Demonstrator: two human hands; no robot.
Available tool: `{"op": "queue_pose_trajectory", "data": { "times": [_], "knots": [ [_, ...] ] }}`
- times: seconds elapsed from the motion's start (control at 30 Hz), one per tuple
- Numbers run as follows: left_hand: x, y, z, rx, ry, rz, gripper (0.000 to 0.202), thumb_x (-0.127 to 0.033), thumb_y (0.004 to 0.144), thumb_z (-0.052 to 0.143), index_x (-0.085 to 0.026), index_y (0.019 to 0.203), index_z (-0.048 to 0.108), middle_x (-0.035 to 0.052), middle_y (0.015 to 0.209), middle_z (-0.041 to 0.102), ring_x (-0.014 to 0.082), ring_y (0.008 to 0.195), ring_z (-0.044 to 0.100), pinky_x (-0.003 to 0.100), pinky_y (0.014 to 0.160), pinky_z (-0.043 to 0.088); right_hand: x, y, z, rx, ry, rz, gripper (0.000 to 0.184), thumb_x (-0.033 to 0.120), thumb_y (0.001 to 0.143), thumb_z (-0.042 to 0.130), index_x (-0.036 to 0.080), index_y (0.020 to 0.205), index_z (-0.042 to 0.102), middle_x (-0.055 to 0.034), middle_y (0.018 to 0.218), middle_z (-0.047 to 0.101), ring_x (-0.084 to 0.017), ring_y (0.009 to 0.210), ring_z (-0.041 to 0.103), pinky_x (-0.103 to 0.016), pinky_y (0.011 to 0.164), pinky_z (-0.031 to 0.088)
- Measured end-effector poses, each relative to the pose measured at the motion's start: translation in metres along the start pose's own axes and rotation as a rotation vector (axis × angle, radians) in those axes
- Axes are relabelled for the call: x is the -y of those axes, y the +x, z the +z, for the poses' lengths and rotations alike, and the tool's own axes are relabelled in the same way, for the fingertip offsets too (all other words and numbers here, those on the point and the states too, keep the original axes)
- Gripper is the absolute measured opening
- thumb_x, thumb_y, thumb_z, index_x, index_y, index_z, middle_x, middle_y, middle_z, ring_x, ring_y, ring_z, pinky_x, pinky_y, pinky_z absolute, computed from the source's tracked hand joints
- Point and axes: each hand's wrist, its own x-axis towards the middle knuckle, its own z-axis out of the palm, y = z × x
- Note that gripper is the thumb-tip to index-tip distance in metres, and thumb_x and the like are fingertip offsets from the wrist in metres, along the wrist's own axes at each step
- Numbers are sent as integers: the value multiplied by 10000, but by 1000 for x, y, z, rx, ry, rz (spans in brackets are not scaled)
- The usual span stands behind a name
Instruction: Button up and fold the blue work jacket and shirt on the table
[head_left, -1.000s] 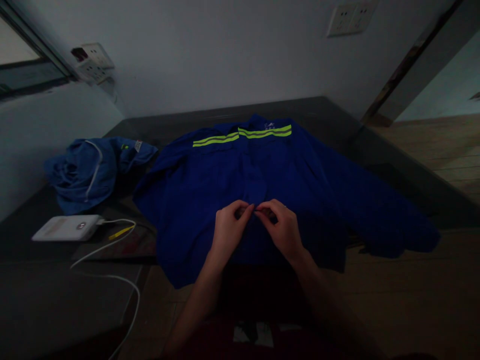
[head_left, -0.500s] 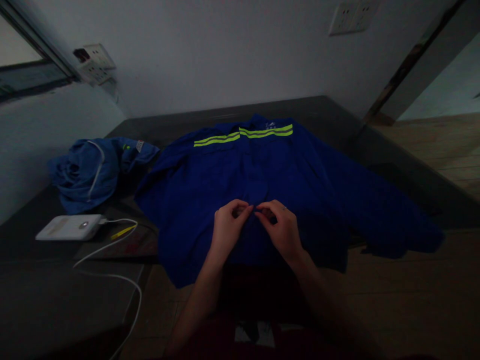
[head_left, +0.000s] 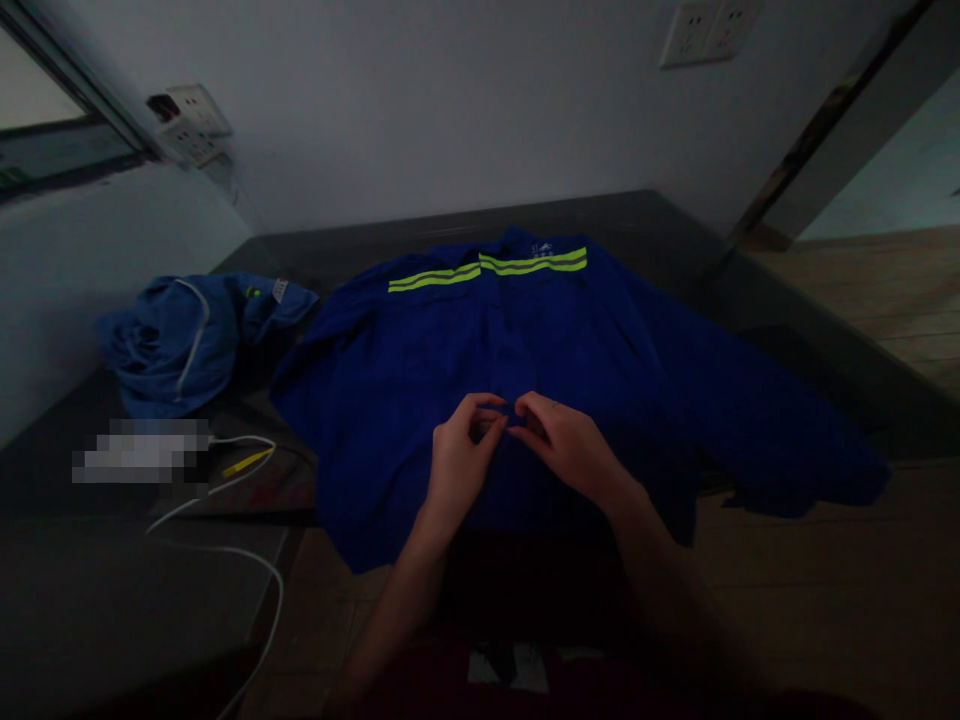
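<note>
Dark table [head_left: 664, 230] with jacket [head_left: 555, 340], cloth [head_left: 169, 340]

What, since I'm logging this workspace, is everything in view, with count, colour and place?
jacket: 1, blue with yellow-green stripes, spread on the table
crumpled garment: 1, lighter blue, table's left
pixelated object: 1, whitish, table's left
cable: 1, white, hanging over front edge
slim item: 1, yellow, by the cable
table: 1, dark grey, against the wall
wall sockets: two groups, white, upper left and right
wall: pale, behind
floor: brownish, right and below
left hand: 1, bare, at jacket's front
right hand: 1, bare, beside it
</note>
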Motion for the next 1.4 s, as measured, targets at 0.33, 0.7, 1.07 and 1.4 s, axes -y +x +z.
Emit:
{"op": "queue_pose_trajectory", "data": {
  "times": [0.33, 0.7, 1.07, 1.4],
  "knots": [
    [-4, -4, 0, 14, 279, 73, 151, -162, 830, 595, -227, 964, 626, -27, 816, 693, 134, 800, 654, 241, 750, 470, -11, 2, 6, -36, 91, -93, 204, 290, 963, 392, 196, 830, 515, -32, 822, 590, -166, 803, 560, -265, 710, 373],
    [-5, -10, 0, 9, 315, 72, 215, -161, 831, 580, -238, 1030, 556, -42, 757, 641, 137, 768, 614, 250, 741, 433, -9, 5, 15, -123, 726, 161, 234, 389, 850, 543, 184, 737, 528, 32, 654, 486, -103, 596, 451, -229, 566, 343],
    [4, -12, 1, 83, 256, 35, 230, -134, 828, 543, -227, 1037, 563, -37, 786, 630, 109, 725, 607, 217, 705, 433, -12, 9, 10, -182, 605, 224, 222, 362, 855, 516, 181, 731, 546, 30, 626, 495, -97, 554, 446, -231, 536, 338],
    [6, -10, 2, 78, 212, 72, 228, -134, 818, 553, -218, 1028, 582, -31, 799, 627, 106, 736, 596, 212, 709, 439, -8, -3, 12, -59, 288, 155, 118, 281, 866, 547, 199, 782, 539, 13, 689, 545, -134, 655, 502, -252, 612, 364]
  ]
}}
